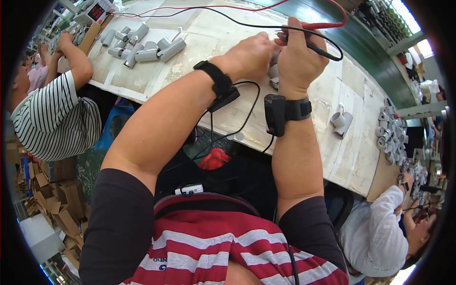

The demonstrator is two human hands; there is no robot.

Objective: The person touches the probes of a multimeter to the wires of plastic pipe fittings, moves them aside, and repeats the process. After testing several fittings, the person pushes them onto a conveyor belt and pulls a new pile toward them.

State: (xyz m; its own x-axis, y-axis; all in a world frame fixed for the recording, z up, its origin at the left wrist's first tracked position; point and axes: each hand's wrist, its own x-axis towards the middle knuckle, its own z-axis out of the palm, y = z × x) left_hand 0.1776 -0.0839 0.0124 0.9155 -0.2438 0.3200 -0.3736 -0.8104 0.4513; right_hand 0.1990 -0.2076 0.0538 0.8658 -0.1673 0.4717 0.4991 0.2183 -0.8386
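Right hand pinches slim red probe, slim black probe | left hand alongside, grip unclear | grey cylindrical plastic parts left of hands on worn white desk

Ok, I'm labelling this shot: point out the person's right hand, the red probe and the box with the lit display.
Right hand [302, 61]: head view, middle of the hand.
Red probe [325, 25]: head view, its handle.
Box [97, 13]: head view, its display.
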